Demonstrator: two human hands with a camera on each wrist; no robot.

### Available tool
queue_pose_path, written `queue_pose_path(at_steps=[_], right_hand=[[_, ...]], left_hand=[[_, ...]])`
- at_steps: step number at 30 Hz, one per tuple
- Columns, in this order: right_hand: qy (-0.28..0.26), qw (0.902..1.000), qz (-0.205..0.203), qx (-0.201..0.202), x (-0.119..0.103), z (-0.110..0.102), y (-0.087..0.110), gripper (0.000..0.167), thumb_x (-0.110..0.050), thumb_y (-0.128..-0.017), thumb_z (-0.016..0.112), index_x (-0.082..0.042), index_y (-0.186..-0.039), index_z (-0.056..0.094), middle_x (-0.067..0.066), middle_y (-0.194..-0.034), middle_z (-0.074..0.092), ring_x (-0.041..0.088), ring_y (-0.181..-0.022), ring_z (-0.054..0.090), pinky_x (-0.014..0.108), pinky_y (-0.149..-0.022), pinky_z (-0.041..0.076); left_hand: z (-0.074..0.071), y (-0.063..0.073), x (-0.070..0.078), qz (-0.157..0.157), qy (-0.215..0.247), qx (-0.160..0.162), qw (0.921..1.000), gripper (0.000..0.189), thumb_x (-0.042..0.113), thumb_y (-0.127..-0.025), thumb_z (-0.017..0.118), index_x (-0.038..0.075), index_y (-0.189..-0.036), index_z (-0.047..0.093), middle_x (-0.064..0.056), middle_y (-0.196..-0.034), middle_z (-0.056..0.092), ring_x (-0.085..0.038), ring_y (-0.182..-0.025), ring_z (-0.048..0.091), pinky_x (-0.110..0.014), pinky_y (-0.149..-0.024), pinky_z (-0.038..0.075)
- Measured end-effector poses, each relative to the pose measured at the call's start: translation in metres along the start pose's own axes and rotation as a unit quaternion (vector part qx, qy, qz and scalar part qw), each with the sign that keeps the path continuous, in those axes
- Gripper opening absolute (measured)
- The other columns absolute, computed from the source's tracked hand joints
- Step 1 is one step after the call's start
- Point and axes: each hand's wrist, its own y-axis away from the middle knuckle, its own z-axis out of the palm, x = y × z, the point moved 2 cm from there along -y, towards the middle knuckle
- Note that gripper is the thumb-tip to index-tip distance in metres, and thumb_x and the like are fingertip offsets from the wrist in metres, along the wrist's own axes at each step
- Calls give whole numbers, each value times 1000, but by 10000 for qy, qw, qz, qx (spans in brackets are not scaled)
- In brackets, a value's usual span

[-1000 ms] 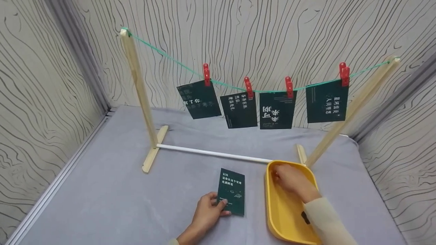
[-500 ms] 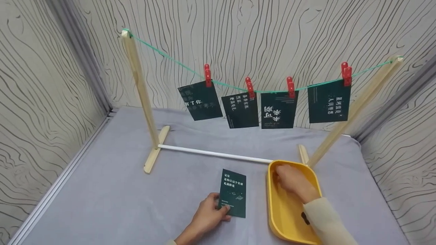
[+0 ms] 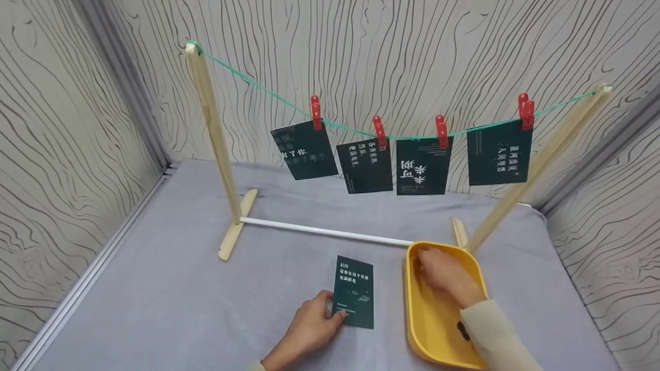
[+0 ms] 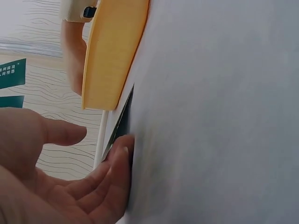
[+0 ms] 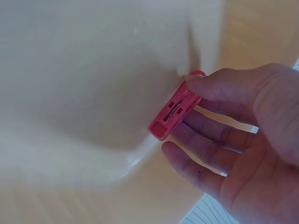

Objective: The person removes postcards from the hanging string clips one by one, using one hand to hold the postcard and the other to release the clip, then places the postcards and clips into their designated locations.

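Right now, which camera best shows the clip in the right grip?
The right wrist view: close up, the red clip is pinched in the right grip, its spring visible. In the head view it is hidden, the grip being inside the tray; the left wrist view shows none of it.

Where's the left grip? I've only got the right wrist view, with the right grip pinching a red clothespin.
Observer: The left grip is at the lower-left edge of a dark green card, as the head view shows.
Operator: Copy. Which end of the tray is the right grip in?
Observer: Head view has the right grip at the far end of the yellow tray.
Operator: Any more clothespins?
Observer: Four red clothespins on the green line, each with a card hanging.
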Motion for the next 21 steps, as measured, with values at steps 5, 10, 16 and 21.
queue_pose_path(at_steps=[5,10,16,21], right_hand=[[-43,9997,-179,175,2,2,3,11,2,-91,68,-3,-101,65,7,-82,62,22,-72,53,42,-75,58],[-75,9995,-211,201,4,2,4,11,1,-91,69,-3,-100,66,6,-82,62,21,-72,52,41,-74,57],[-108,9999,-88,10,4,2,2,14,0,-91,71,-4,-103,65,6,-85,62,21,-75,53,42,-78,58],[-131,9998,4,-143,5,3,1,17,-2,-92,71,-3,-108,66,7,-91,64,23,-80,55,45,-87,60]], left_hand=[[-3,1,2,76,-225,57,9997,51,22,-94,75,-10,-132,61,1,-62,64,-10,-56,56,-25,-50,37],[-5,1,2,17,-320,76,9995,49,22,-94,75,-8,-130,62,0,-65,67,-11,-58,57,-26,-51,38],[-6,2,4,88,-642,193,9977,45,23,-94,74,-6,-127,66,1,-64,63,-13,-59,56,-28,-51,37],[-7,4,5,64,-881,289,9957,40,24,-94,74,-4,-122,68,2,-64,58,-15,-60,54,-31,-52,37]])
